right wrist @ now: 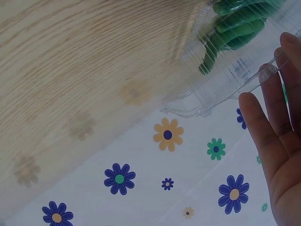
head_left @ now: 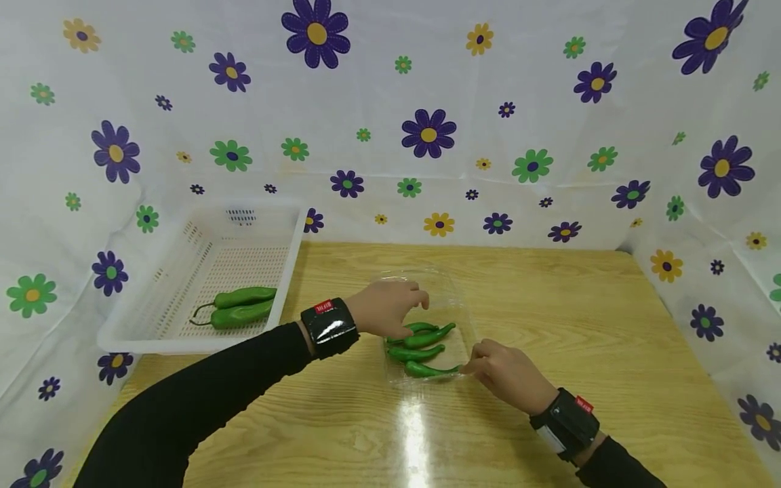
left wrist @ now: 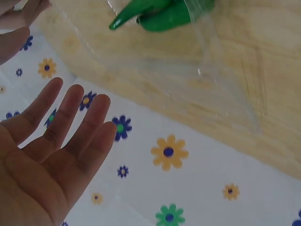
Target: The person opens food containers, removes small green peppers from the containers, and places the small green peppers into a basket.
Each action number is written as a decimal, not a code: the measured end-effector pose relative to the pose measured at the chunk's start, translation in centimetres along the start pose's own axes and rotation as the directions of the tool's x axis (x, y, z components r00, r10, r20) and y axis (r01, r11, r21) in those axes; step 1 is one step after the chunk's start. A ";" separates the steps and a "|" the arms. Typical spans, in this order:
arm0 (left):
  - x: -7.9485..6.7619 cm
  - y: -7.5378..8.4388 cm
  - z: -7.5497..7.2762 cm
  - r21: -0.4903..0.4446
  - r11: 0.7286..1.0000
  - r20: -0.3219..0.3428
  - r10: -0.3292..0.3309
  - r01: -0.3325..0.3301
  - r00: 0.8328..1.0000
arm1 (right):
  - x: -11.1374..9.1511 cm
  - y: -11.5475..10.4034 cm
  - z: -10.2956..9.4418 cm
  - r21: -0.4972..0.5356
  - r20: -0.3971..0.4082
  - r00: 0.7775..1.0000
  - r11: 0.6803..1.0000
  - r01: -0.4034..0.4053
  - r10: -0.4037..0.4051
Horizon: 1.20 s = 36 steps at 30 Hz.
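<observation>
Several green chili peppers [head_left: 417, 354] lie side by side in a clear plastic box [head_left: 459, 305] on the table. Over the left side of the box hovers my left hand [head_left: 386, 308], its fingers spread and holding nothing; thumb and fingertips are close above the peppers. My right hand [head_left: 509, 376] pinches the near right edge of the box, beside the stem of the nearest pepper. In the right wrist view the box's thin rim [right wrist: 254, 87] runs between the fingers and thumb of that hand. The left wrist view shows a clear flap [left wrist: 188, 84] beyond the peppers.
A white perforated plastic basket [head_left: 291, 268] stands at the left, with two larger green peppers [head_left: 244, 315] inside. The wooden table [head_left: 549, 291] extends around the box. A white flowered cloth [head_left: 378, 88] hangs behind and along both sides.
</observation>
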<state>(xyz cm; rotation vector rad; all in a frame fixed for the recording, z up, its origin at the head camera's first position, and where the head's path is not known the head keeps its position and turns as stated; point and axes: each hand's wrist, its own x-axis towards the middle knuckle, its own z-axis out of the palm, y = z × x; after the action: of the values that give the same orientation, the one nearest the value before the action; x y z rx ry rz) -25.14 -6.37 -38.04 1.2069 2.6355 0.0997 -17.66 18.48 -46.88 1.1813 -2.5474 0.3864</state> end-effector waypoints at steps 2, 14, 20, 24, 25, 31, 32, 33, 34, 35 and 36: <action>0.7 0.5 1.1 0.002 1.000 0.022 0.005 -0.005 1.000 | 0.0 0.1 0.0 0.000 -0.006 1.000 1.000 0.005 -0.005; 2.6 1.6 6.4 0.043 0.999 0.062 0.005 -0.007 0.998 | 0.0 0.2 0.3 0.004 -0.027 1.000 1.000 0.017 -0.017; 2.5 1.8 8.0 0.092 0.995 0.090 -0.033 0.024 0.995 | -0.2 0.2 0.1 -0.014 -0.025 1.000 1.000 0.012 -0.012; 2.4 1.9 8.4 0.084 0.996 0.103 -0.031 0.023 0.994 | -0.2 0.1 0.1 -0.022 -0.015 1.000 1.000 0.005 -0.005; 2.4 1.9 8.4 0.075 0.997 0.102 -0.028 0.020 0.994 | -0.2 0.1 0.0 -0.024 -0.012 1.000 1.000 0.001 -0.001; 2.5 1.4 8.8 0.032 0.999 0.104 -0.039 0.036 0.994 | -0.1 0.2 0.0 -0.013 -0.005 1.000 1.000 -0.014 0.013; 2.6 1.4 8.9 0.037 0.999 0.099 -0.038 0.034 0.994 | -0.1 0.2 0.0 -0.009 -0.006 1.000 1.000 -0.012 0.012; 2.5 1.3 9.1 0.042 0.999 0.094 -0.036 0.032 0.995 | -0.1 0.2 0.1 -0.005 -0.007 1.000 1.000 -0.012 0.012; 2.5 1.2 9.2 0.052 0.998 0.087 -0.031 0.026 0.996 | -0.2 0.2 0.1 -0.001 -0.007 1.000 1.000 -0.011 0.011; 2.6 1.2 9.4 0.057 0.998 0.083 -0.026 0.021 0.996 | -0.2 0.2 0.1 -0.001 -0.009 1.000 1.000 -0.008 0.008; 2.6 1.1 9.6 0.060 0.998 0.079 -0.021 0.016 0.997 | -0.2 0.2 0.1 0.001 -0.009 1.000 1.000 -0.006 0.006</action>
<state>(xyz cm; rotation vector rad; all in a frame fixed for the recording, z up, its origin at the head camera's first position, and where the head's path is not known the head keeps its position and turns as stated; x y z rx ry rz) -23.60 -4.08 -47.60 1.1796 2.5975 -0.0299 -17.71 18.68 -47.07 1.1698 -2.5442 0.3930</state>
